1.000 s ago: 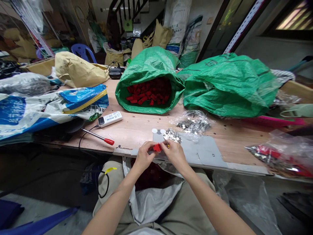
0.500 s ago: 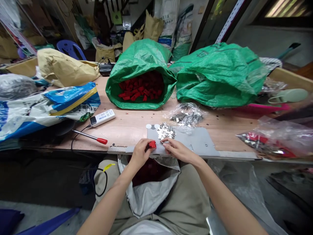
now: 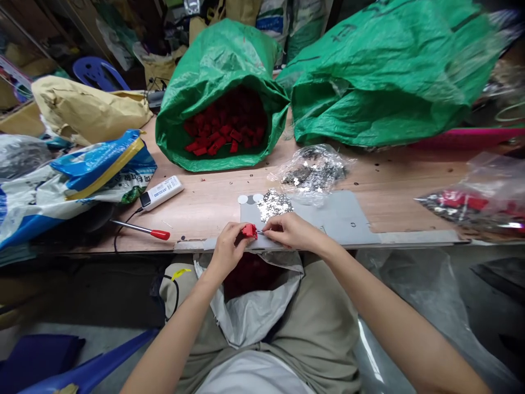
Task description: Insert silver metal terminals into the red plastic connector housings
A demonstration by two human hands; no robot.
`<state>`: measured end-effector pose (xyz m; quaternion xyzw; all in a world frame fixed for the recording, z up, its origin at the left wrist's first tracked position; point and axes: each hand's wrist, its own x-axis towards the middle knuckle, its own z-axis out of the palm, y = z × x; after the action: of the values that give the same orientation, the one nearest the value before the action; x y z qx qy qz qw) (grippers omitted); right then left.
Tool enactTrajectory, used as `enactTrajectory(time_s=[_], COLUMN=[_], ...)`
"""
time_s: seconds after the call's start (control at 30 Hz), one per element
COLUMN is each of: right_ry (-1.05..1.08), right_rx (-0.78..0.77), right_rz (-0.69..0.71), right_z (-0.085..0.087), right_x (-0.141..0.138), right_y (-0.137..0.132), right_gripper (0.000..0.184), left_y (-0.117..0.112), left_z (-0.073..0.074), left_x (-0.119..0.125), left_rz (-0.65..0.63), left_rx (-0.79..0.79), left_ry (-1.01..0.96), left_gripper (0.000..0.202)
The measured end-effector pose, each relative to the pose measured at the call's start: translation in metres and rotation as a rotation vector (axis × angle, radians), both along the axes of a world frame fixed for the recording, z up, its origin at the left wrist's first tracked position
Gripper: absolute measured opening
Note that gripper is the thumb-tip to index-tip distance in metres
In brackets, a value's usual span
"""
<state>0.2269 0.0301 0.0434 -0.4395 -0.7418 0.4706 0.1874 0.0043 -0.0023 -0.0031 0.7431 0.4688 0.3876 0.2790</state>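
Red plastic pc (image 3: 249, 230) pinched in my L hand (image 3: 227, 247), thin metal bit (image 3: 260, 232) in R hand (image 3: 292, 230): prob. fitting, needs aligning.

In the left hand (image 3: 227, 247), a small block (image 3: 249, 231) is showing bright red; in the right hand (image 3: 287, 231), a thin piece (image 3: 260, 232) is glinting silver. Just beyond the right hand, a heap of metal parts (image 3: 274, 206) is shining silver over a plain grey sheet (image 3: 340, 219). Farther beyond the left hand, a sack (image 3: 225, 54) is showing green around dark red pieces (image 3: 221, 140). Left of that hand, a rod (image 3: 155, 233) is pairing a red end with silver, and a plastic bag (image 3: 92, 172) is mixing white, blue and a yellow stripe.
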Motion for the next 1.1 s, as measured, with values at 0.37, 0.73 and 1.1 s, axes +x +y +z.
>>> enactTrajectory(time_s=[0.37, 0.73, 1.1], right_ry=[-0.048, -0.005, -0.179], right_rx=[0.224, 0.186, 0.377], right_rz=[-0.057, -0.04, 0.08], right_z=[-0.007, -0.007, -0.01], right_x=[-0.006, -0.003, -0.01], right_y=[-0.003, -0.002, -0.001], right_gripper=[0.017, 0.017, 0.016], left_y=[0.0, 0.0, 0.0], left_z=[0.004, 0.006, 0.006], left_x=[0.0, 0.001, 0.001], left_rz=[-0.009, -0.025, -0.025], left_rx=[0.003, 0.004, 0.043], left_ry=[0.014, 0.026, 0.047], left_gripper=[0.024, 0.023, 0.025])
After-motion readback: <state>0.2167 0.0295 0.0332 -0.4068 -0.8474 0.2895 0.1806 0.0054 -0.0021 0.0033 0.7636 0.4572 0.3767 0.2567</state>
